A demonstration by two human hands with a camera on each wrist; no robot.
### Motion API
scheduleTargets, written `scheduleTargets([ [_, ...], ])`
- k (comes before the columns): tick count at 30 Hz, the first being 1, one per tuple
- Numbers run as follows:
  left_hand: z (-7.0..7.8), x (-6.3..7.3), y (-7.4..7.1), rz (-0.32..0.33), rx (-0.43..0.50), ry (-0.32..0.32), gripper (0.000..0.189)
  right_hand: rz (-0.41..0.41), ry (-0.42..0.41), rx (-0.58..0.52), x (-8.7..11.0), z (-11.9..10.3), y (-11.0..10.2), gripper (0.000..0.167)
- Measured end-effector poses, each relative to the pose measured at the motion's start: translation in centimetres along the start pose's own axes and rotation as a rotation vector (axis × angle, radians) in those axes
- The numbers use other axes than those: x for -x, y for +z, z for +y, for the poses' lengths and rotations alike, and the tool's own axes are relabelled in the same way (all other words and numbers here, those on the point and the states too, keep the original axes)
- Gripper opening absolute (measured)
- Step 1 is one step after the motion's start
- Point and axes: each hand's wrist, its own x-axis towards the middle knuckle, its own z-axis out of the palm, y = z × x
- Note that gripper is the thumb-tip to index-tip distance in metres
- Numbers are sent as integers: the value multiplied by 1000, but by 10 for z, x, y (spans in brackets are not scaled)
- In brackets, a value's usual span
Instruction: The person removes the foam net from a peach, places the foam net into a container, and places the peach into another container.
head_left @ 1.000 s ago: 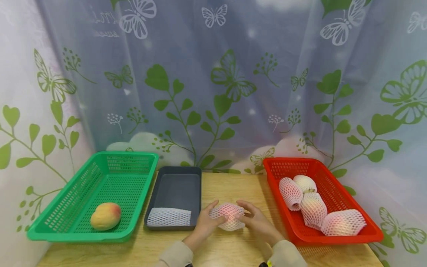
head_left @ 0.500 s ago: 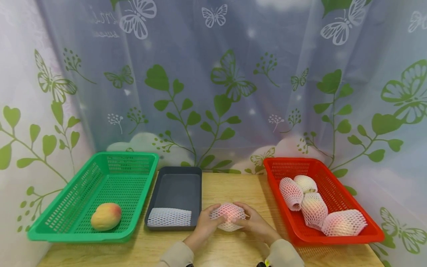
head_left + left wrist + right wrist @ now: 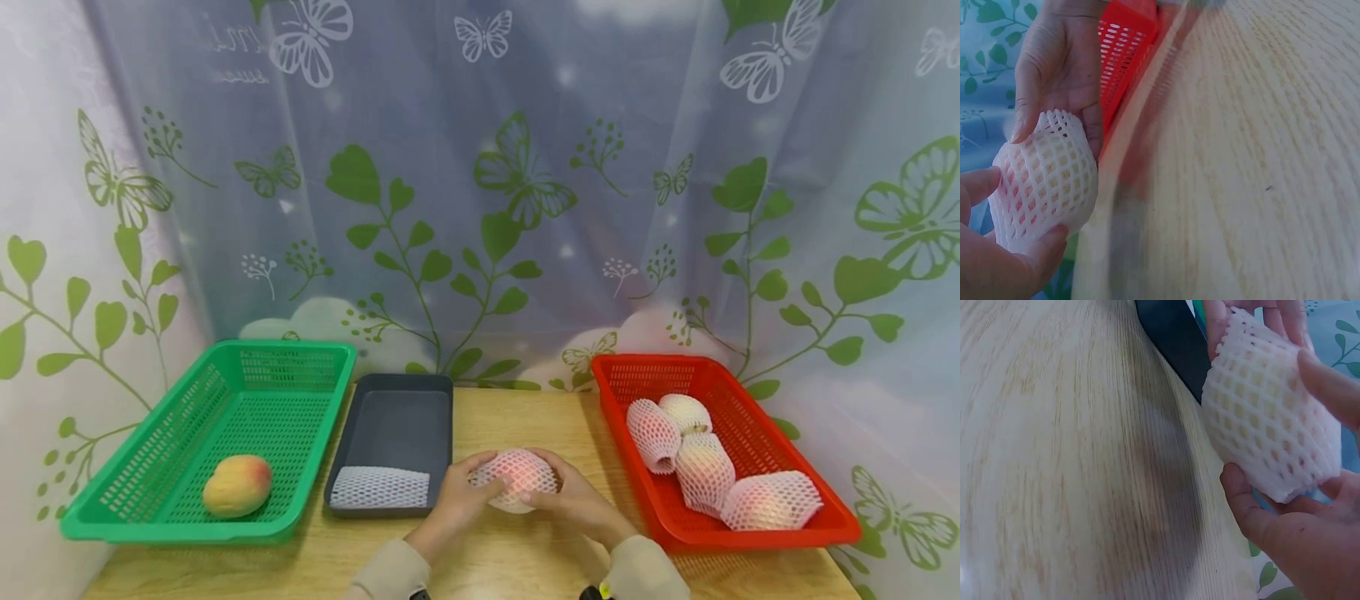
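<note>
Netted fruit [image 3: 514, 481] held just above the wooden table [image 3: 517, 417], between the dark tray [image 3: 397, 417] and the red basket [image 3: 742, 433]. Left hand [image 3: 457, 504] curled round its left side, thumb and fingers pressing the foam net; right hand [image 3: 573, 500] wrapped round the right side, fingers bent over the top. In the left wrist view, net [image 3: 1044, 181] pinched between both hands, red basket edge [image 3: 1124, 44] just behind. In the right wrist view, net [image 3: 1266, 412] near the dark tray's corner [image 3: 1172, 337]. Bare tabletop beyond the fruit, toward the curtain. Empty foam net [image 3: 380, 487] flat at the tray's near end. Four netted fruits [image 3: 705, 467] in the red basket. Bare mango [image 3: 237, 485] in the green basket [image 3: 247, 392], well apart to the left.
</note>
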Motion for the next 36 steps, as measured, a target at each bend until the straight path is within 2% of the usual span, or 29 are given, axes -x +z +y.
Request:
scheduleTargets([
  [5,3,1,-3,-16,21,24,49,-29,5,-109,0,-2,1,74],
  [11,6,5,-12,-65,125,37,49,-6,-15,-163,-1,-6,3,73],
  [13,8,6,-17,-50,110,59,49,10,-27,-176,-2,-7,3,72],
  [17,15,10,-29,18,71,84,47,41,-57,-196,0,-9,5,70],
  [20,23,11,-37,49,111,64,46,59,-66,-213,1,-13,4,70],
  [26,35,14,-48,63,168,32,43,65,-52,-223,1,-19,-1,71],
  [32,33,18,-47,10,249,43,42,35,-61,-231,4,-23,-1,70],
  [36,29,20,-46,-35,276,12,39,17,-72,-230,6,-25,1,72],
])
